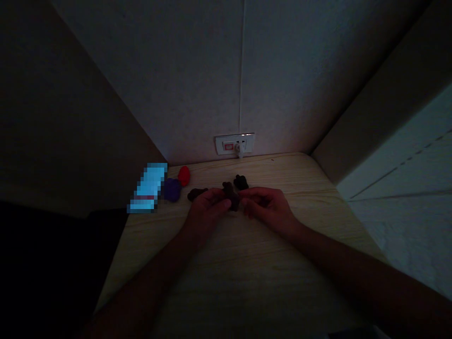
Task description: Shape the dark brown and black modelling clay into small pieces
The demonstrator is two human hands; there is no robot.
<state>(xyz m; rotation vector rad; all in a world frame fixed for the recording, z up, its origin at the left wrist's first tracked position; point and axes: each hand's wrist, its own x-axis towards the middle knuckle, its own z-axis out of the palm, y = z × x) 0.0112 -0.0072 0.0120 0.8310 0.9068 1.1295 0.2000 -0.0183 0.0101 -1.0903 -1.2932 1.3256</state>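
Left hand (208, 209) pinching dark lump (230, 195) upright above table (226, 263), likely steadying it; right hand (270, 207) fingertips nearly closed at its side, grip unclear; red piece (184, 176) beside purple

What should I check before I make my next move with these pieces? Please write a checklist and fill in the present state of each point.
1. Left hand grips the dark piece: ok, thumb and finger hold it.
2. Right hand grips it too: cannot tell, its fingertips are close but contact is unclear.
3. Red lump and purple lump out of the way: ok, both lie left of the hands.
4. Brown lump fully visible: not ok, the left hand seems to cover part.
5. Light good for fine detail: not ok, the scene is dim.
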